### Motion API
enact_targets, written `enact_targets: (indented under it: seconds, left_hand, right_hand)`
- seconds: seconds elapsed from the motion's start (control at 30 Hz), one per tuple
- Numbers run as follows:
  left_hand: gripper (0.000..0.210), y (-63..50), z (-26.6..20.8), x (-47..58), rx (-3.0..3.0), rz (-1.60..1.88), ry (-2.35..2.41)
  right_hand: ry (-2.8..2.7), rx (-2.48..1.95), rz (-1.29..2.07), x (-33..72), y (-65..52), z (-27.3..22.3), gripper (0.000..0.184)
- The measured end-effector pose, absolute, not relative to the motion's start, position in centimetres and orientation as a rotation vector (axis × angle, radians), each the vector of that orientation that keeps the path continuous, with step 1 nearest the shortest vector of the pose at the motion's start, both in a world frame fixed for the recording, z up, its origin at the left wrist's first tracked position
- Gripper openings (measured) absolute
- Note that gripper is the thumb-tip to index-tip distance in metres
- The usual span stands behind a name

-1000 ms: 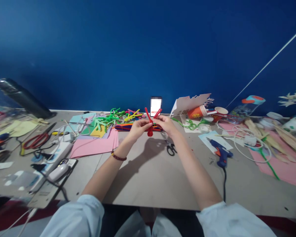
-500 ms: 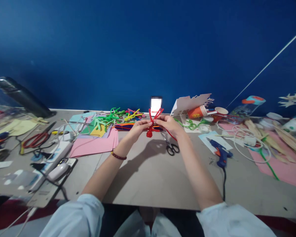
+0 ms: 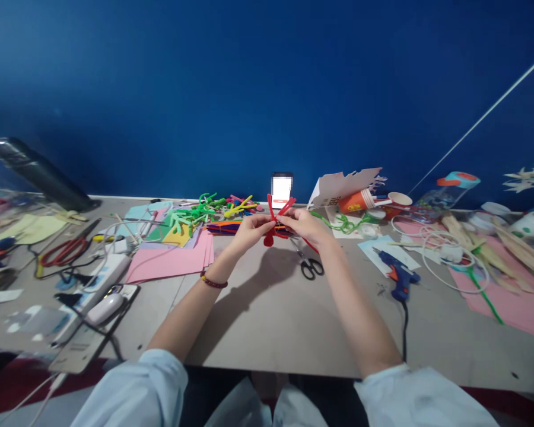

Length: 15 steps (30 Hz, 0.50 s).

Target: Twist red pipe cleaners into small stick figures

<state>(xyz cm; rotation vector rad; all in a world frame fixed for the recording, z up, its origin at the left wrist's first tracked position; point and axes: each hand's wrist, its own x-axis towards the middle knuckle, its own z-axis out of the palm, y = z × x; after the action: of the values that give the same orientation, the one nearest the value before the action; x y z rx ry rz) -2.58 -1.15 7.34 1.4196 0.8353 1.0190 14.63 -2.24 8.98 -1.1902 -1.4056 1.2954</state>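
Between both hands, above the table, is a red pipe-cleaner figure point(image 3: 269, 239) with a rounded lower end and several strands sticking up from its middle. My left hand point(image 3: 254, 230) is closed, thumb and fingers pinching it from the left. From the right, my right hand point(image 3: 306, 225) pinches it too, and a red strand runs down beneath that palm. The fingertips of both hands nearly meet and cover part of the twist. Behind my hands lies a bundle of orange and dark pipe cleaners point(image 3: 225, 228). Black-handled scissors point(image 3: 311, 268) rest below my right hand.
A lit phone point(image 3: 282, 188) leans on the blue wall. Green pipe cleaners point(image 3: 200, 209) and pink paper point(image 3: 167, 263) lie left. Rightward are paper cups point(image 3: 356, 201) and a blue glue gun point(image 3: 399, 276) with its cord. A power strip point(image 3: 93, 296) and red-handled scissors point(image 3: 64, 252) sit far left.
Both hands stay almost in place on the red pipe-cleaner figure. Its rounded lower end looks slightly turned, and the upper strands have shifted a little.
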Motion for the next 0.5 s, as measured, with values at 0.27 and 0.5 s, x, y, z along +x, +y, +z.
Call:
enact_targets:
  seconds: [0.27, 0.5]
  left_hand:
    - [0.022, -0.75, 7.22, -3.12, 1.206, 0.958, 0.835]
    - [0.021, -0.82, 7.23, -3.41, 1.152, 0.889, 0.779]
  right_hand:
    - [-1.644, -1.066, 1.111, 15.46, -1.59, 8.35, 0.029]
    - [-1.669, -1.015, 1.039, 15.23, -1.56, 8.38, 0.024]
